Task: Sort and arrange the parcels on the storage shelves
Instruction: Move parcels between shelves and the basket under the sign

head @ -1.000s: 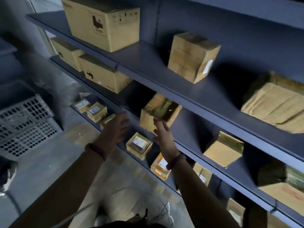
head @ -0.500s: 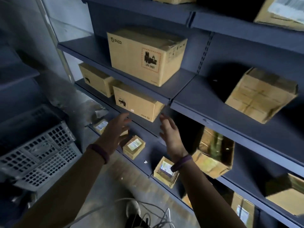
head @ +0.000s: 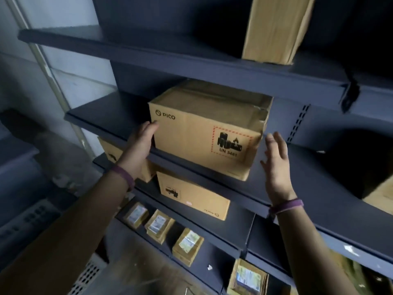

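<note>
Resting on the dark shelf (head: pixel 110 119), PICO box (head: pixel 204 133), left hand (head: pixel 141 143) pressing flat against its left side, right hand (head: pixel 276 165) hovering open just beside its right side, gripping nothing.

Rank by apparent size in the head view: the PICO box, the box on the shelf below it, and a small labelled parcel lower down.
1. PICO box, largest.
2. Lower box, though farther away and partly hidden by the shelf.
3. Small parcel, clearly smallest.

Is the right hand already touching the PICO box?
No, the right hand is open with spread fingers, apart from the PICO box, while the left hand is on its left edge.
</note>
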`<state>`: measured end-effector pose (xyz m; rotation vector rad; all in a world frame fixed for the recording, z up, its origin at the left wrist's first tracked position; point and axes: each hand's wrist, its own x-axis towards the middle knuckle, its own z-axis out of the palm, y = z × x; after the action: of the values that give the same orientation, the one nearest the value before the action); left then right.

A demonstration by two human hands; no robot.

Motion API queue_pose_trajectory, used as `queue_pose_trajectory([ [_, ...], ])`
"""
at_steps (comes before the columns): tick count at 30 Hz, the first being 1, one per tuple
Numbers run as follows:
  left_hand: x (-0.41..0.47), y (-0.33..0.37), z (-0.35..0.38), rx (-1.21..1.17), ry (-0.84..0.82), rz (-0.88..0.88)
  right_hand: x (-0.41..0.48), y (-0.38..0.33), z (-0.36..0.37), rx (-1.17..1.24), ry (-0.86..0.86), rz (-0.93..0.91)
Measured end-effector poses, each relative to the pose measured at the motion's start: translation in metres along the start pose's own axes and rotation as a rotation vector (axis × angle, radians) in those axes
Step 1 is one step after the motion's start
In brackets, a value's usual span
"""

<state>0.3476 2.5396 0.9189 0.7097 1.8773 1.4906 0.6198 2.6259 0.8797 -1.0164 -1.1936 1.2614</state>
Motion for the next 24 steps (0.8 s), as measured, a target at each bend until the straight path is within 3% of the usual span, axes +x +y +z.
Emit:
queue_pose_trajectory([
  [4,0.051,0.015,-0.007,0.008,0.013,0.023,0.019,-0.005,0.017,0.061,-0.001,0.058],
  [14,0.104,0.030,0.000,-0.023,-0.250,-0.064,0.045,-0.027,0.030,0.031,-0.109,0.142],
  [19,0.085,0.016,-0.027,-0.005,-0.316,-0.026,-0.003,-0.030,0.031,0.022,-0.050,0.136],
  [24,0.053,-0.007,-0.084,-0.052,-0.447,-0.011,-0.089,-0.026,0.034,0.082,-0.017,0.012],
])
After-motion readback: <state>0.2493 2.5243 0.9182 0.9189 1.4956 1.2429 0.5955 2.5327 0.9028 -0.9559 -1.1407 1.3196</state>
